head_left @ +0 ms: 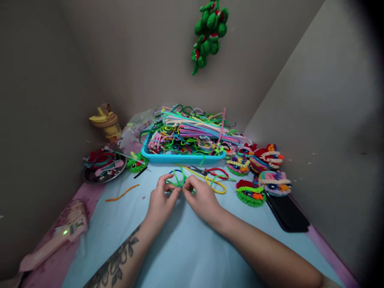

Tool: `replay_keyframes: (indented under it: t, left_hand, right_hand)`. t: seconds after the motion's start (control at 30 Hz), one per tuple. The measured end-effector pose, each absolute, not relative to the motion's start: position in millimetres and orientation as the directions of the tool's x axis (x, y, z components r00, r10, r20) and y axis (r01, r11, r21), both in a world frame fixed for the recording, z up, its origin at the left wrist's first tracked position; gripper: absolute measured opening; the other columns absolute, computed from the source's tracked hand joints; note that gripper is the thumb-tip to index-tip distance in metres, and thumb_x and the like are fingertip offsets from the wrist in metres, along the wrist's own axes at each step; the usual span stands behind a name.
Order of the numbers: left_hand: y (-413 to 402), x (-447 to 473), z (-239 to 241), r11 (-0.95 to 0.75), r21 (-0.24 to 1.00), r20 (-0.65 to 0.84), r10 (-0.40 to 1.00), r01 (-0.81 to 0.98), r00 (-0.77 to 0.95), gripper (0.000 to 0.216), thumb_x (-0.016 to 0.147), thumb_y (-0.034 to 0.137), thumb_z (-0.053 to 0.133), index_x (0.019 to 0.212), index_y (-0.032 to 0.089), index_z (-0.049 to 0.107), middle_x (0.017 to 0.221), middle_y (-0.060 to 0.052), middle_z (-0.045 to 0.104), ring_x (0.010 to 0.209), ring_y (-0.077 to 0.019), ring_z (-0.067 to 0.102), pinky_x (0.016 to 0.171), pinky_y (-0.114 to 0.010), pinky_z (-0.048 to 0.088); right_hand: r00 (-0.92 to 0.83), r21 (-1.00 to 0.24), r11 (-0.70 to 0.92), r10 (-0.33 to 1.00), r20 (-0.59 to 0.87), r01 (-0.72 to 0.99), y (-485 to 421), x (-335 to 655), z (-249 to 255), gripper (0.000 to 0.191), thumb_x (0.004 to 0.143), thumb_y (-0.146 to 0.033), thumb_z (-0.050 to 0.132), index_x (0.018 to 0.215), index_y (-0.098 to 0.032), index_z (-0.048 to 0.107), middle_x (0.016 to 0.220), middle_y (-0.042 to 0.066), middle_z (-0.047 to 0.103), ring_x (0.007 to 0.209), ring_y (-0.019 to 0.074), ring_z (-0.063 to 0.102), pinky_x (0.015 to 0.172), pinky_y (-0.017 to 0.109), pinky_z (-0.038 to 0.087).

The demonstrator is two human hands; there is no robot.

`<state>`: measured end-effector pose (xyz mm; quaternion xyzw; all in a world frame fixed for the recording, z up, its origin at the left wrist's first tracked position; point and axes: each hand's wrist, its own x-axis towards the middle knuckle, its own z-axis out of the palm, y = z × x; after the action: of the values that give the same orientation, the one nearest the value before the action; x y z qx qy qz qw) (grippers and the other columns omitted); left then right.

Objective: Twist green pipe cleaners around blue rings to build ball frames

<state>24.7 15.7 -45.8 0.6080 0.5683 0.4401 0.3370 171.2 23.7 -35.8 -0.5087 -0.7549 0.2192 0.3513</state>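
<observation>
My left hand [160, 200] and my right hand [201, 197] meet over the pale blue tabletop [186, 248], fingers pinched together on a looped green pipe cleaner [179, 180]. A blue loop is tangled with the green one just behind my fingers. Red-handled scissors [210, 172] and a yellow pipe cleaner loop [217, 186] lie right behind my right hand. Further back stands a blue tray [180, 158] heaped with several coloured pipe cleaners.
Several finished fuzzy figures [255, 176] sit at the right, beside a black phone [286, 212]. A metal plate [103, 164] with scraps, an orange pipe cleaner [121, 194], a pink glue gun [57, 238] and a yellow toy [106, 122] lie left. A green ornament [210, 32] hangs above.
</observation>
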Motion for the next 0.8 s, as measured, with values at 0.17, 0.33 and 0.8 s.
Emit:
replay_keyframes:
  t: [0.17, 0.33, 0.8]
  left_hand:
    - [16.6, 25.2, -46.1, -0.109, 0.939, 0.120, 0.993, 0.328, -0.015, 0.038, 0.075, 0.025, 0.058, 0.110, 0.020, 0.044, 0.070, 0.002, 0.066, 0.068, -0.0146, 0.062, 0.066, -0.025, 0.043]
    - [23.0, 19.8, -43.4, -0.037, 0.985, 0.041, 0.999, 0.171, -0.023, 0.040, 0.072, 0.027, 0.062, 0.107, 0.018, 0.046, 0.066, 0.002, 0.064, 0.065, -0.0143, 0.061, 0.064, -0.025, 0.043]
    - [42.8, -8.6, -42.2, 0.033, 0.991, -0.065, 0.967, -0.130, -0.246, 0.048, 0.065, 0.034, 0.070, 0.106, 0.015, 0.054, 0.065, 0.001, 0.062, 0.064, -0.0140, 0.061, 0.060, -0.024, 0.045]
  right_hand:
    - [-0.271, -0.637, 0.418, 0.908, 0.320, 0.648, 21.6, 171.3, -33.0, 0.012, 0.074, -0.009, 0.050, 0.072, -0.021, 0.050, 0.067, -0.001, 0.058, 0.066, 0.0148, 0.055, 0.063, 0.023, 0.037]
    - [-0.306, -0.615, 0.425, 0.905, 0.294, 0.664, 26.2, 177.4, -28.7, 0.013, 0.079, -0.018, 0.053, 0.090, -0.022, 0.056, 0.082, 0.002, 0.066, 0.072, 0.0167, 0.059, 0.065, 0.025, 0.039]
    - [-0.406, -0.351, 0.519, 0.844, 0.350, 0.779, 65.2, 238.5, 1.1, 0.019, 0.080, -0.015, 0.053, 0.090, -0.022, 0.067, 0.091, 0.006, 0.071, 0.085, 0.0218, 0.063, 0.078, 0.033, 0.042]
